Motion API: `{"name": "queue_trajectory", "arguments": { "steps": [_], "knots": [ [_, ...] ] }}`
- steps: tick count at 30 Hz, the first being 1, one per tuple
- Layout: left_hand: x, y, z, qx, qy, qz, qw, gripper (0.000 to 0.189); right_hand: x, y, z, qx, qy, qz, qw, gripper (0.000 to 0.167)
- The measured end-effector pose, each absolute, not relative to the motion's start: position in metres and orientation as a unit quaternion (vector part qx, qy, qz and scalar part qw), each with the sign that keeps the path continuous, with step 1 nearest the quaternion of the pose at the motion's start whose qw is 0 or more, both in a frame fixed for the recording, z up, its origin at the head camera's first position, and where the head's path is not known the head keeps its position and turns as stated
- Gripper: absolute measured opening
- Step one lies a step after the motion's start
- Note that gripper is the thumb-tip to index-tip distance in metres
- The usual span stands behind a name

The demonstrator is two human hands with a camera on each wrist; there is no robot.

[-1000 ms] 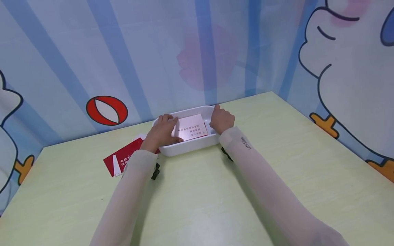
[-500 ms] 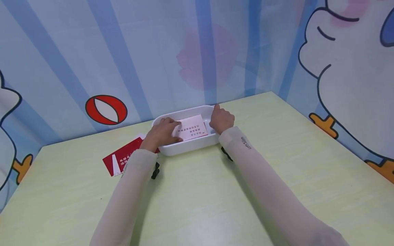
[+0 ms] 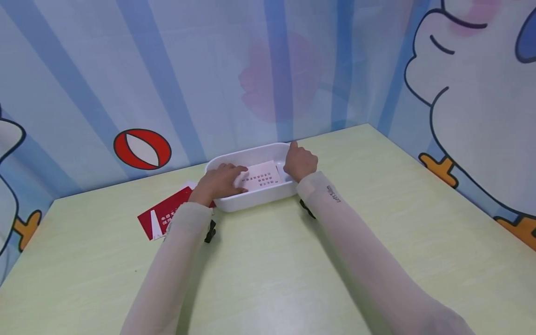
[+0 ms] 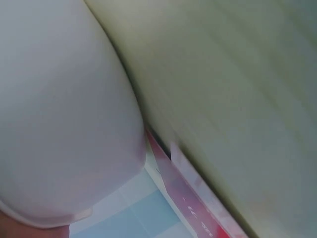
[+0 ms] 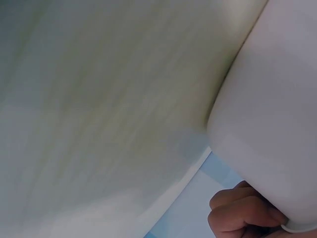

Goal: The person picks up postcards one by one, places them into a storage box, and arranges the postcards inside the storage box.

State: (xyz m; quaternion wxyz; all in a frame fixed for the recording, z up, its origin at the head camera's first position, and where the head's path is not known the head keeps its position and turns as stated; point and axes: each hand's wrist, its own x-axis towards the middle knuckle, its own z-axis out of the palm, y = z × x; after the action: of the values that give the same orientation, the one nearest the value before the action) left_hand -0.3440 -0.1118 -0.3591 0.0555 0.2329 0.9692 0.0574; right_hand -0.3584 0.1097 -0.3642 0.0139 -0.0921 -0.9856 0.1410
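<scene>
A white oblong plastic tray [image 3: 255, 201] stands near the back of the table. Inside it lies a pale pink card [image 3: 264, 175] printed with red characters. My left hand [image 3: 222, 180] reaches over the tray's left end, thumb and fingers spread apart over the card's left part. At the opposite end, my right hand [image 3: 300, 163] grips the rim, its fingers curled outside the wall. The right wrist view shows those bent fingers [image 5: 245, 212] against the tray wall [image 5: 267, 119]. In the left wrist view, the tray's outer wall [image 4: 74, 109] fills one side.
Red printed cards [image 3: 165, 211], partly covered by my left forearm, lie on the pale wooden table [image 3: 259, 270] left of the tray. A striped blue backdrop [image 3: 201, 70] with cartoon figures rises right behind the tray and along the right side.
The pink card has sunk lower into the tray, and its red lower edge no longer shows. My left fingers have spread and flattened. My right hand keeps its grip on the rim.
</scene>
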Motion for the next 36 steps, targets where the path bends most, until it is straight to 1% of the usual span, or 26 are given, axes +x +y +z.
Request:
{"name": "queue_trajectory", "arguments": {
  "steps": [16, 25, 36],
  "knots": [
    [-0.3428, -0.1121, -0.3577, 0.256, 0.964, 0.045, 0.058, 0.063, -0.3569, 0.1081, -0.3634, -0.096, -0.985, 0.14, 0.014, 0.056],
    [-0.3423, -0.1109, -0.3558, 0.253, 0.964, 0.037, 0.066, 0.064, -0.3569, 0.1084, -0.3629, -0.097, -0.985, 0.14, 0.017, 0.056],
    [-0.3414, -0.1109, -0.3562, 0.245, 0.966, 0.046, 0.07, 0.066, -0.3597, 0.1091, -0.3637, -0.097, -0.986, 0.133, 0.001, 0.057]
  ]
}}
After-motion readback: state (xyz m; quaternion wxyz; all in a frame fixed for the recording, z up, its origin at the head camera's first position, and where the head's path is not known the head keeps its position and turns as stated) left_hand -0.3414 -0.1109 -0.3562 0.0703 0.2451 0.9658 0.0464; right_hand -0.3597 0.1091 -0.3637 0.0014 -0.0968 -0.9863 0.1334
